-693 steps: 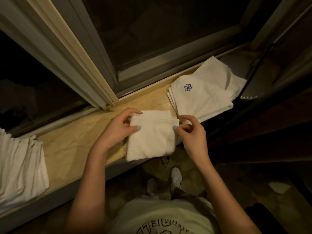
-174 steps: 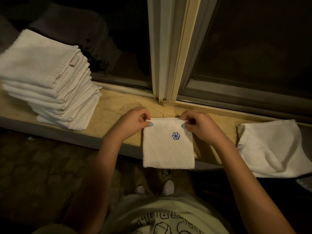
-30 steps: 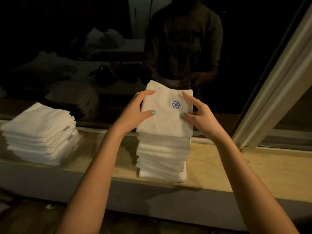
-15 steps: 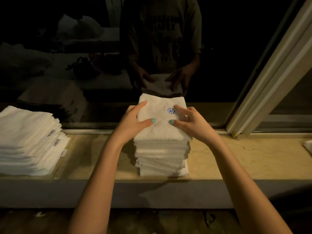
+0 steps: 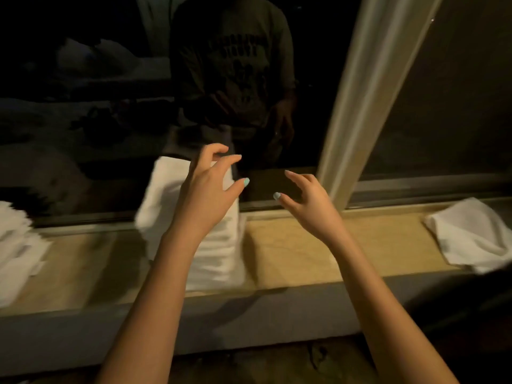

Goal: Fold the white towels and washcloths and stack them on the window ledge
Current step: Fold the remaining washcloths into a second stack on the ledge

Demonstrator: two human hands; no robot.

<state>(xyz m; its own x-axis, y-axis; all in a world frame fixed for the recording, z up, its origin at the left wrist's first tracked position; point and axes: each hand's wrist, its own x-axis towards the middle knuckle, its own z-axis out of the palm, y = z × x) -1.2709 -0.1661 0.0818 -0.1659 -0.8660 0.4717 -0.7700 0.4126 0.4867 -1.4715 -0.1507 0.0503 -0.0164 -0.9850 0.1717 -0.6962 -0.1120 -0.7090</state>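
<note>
Okay: middle stack [image 5: 166, 195] of folded white washcloths stands on the window ledge [image 5: 291, 250]. It is tall with many layers, and its edges are smeared by motion blur. Left hand [image 5: 210, 189] is up in front of that stack's top right corner, fingers spread and curved like a claw, thumb out to the right, nothing between them. Whether any fingertip touches the top cloth cannot be told; the palm looks raised above it. Right hand [image 5: 310, 203] hangs just right of the stack and clear of it, over the bare stone strip and the lower edge of the glass [image 5: 83, 92]. Its fingers are loosely bent, thumb pointing left toward the stack, and it is empty too. Both thumbnails are painted pale turquoise. Both forearms are bare, reaching in from below the stack.

Second stack [image 5: 16, 245] of folded white towels sits well left of the middle stack on the same ledge, cut by the picture edge and blurred. Loose cloth [image 5: 471, 234], white, unfolded and rumpled, lies well right of the middle stack, its near corner reaching the ledge's front edge. Window post [image 5: 368, 92], pale, rises behind and right of the stack, leaning in view. Glass behind the stack is dark and mirrors a person's torso in a printed shirt. Floor [image 5: 318, 361] below the stack is dark, details unreadable.
</note>
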